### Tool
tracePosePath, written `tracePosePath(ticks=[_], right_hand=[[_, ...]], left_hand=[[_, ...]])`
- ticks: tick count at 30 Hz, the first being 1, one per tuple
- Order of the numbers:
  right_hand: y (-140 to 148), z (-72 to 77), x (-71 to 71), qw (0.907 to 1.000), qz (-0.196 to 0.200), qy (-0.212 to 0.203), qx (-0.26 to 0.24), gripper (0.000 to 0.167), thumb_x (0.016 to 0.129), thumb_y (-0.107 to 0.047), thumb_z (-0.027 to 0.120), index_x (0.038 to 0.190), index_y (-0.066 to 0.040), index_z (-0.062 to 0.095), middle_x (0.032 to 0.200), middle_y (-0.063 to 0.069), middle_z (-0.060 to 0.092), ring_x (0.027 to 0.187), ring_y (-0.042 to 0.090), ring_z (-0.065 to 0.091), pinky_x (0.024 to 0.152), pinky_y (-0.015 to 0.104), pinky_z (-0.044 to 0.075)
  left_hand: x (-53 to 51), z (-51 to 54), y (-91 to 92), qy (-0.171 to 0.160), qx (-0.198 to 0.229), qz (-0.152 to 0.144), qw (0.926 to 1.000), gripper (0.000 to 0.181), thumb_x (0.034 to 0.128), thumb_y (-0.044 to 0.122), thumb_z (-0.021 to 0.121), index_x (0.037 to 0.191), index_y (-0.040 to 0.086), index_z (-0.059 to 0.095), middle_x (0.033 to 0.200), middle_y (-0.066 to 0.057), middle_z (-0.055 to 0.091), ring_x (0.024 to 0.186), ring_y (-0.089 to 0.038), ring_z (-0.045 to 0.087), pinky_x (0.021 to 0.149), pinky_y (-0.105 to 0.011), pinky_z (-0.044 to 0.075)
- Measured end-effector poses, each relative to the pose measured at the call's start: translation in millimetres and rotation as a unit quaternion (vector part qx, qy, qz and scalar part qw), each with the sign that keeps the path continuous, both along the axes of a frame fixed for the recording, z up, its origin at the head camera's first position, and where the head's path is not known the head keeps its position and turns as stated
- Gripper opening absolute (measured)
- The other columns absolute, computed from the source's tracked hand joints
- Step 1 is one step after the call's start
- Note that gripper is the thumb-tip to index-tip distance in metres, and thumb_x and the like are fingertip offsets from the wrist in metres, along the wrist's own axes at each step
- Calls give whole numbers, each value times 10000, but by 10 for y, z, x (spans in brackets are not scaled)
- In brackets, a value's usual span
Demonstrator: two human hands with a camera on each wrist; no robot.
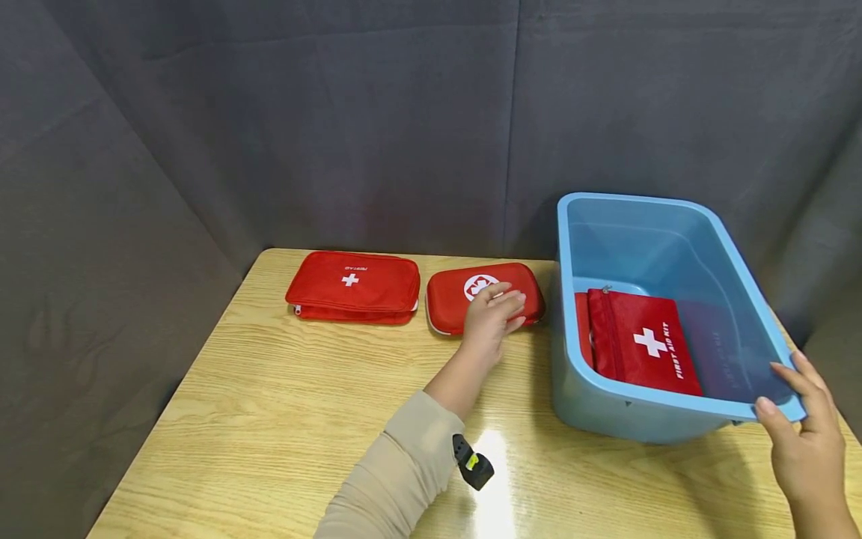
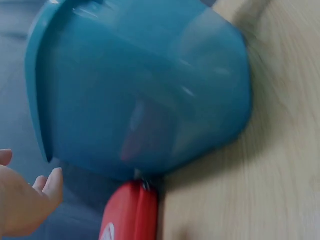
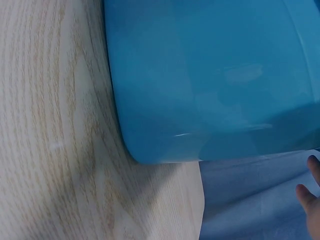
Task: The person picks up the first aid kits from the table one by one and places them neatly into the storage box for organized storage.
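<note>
My left hand [image 1: 491, 318] hovers over a red hard-shell first aid case [image 1: 447, 299] with a white round emblem, fingers loosely extended and holding nothing. The left wrist view shows that hand [image 2: 30, 200] beside the blue tub and the end of the red case [image 2: 127, 212]. At the near right corner of the blue plastic tub [image 1: 626, 412], my right hand [image 1: 811, 434] holds the rim, fingers over the edge and thumb on the front. Inside the tub lies a red first aid pouch [image 1: 626, 352], with another red item [image 1: 583, 326] partly hidden at its left.
Left of the hard-shell case lies a red zippered first aid bag [image 1: 357, 288] with a white cross. Everything stands on a light wooden table [image 1: 269, 419]. A dark grey curtain [image 1: 370, 135] hangs behind the table's far edge.
</note>
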State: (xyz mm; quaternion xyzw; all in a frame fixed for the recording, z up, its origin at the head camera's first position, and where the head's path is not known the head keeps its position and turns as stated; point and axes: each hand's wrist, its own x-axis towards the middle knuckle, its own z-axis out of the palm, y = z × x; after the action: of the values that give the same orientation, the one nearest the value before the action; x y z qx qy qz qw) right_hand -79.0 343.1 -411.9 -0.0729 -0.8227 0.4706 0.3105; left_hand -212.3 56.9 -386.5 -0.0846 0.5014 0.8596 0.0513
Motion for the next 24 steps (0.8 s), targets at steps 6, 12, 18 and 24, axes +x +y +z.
tracePosePath(ticks=[6,12,18,24], right_hand=[[-2,6,-3,10000,34,-78,27,439,799,57,478,1220,-65,475,1355,-14,313,1183,39,274,953,141,171],[7,8,1,10000,-1,-16,4,438,791,68,476,1210,-59,484,1350,-10,322,1174,47,290,927,109,190],[13,-4,-4,10000,1,-2,-24,440,791,80,476,1208,-59,487,1350,7,320,1171,58,297,907,81,203],[14,-5,-9,9999,61,91,35,428,791,84,473,1204,-31,479,1349,18,322,1172,66,300,906,82,206]], left_hand=[[-70,-158,-191,-193,-519,272,9981,346,733,3,625,1056,-19,503,904,-84,582,747,-159,564,605,-257,471],[-105,-279,-345,-389,-812,420,9951,403,749,24,622,1112,-52,464,911,-101,584,705,-140,523,615,-260,461],[-125,-406,-440,-422,-1100,594,9912,410,745,43,632,1107,-52,462,968,-131,554,758,-192,520,672,-326,455],[-609,-1344,-590,73,-1326,911,9869,424,680,174,731,1028,52,521,951,-108,546,784,-188,555,593,-309,453]])
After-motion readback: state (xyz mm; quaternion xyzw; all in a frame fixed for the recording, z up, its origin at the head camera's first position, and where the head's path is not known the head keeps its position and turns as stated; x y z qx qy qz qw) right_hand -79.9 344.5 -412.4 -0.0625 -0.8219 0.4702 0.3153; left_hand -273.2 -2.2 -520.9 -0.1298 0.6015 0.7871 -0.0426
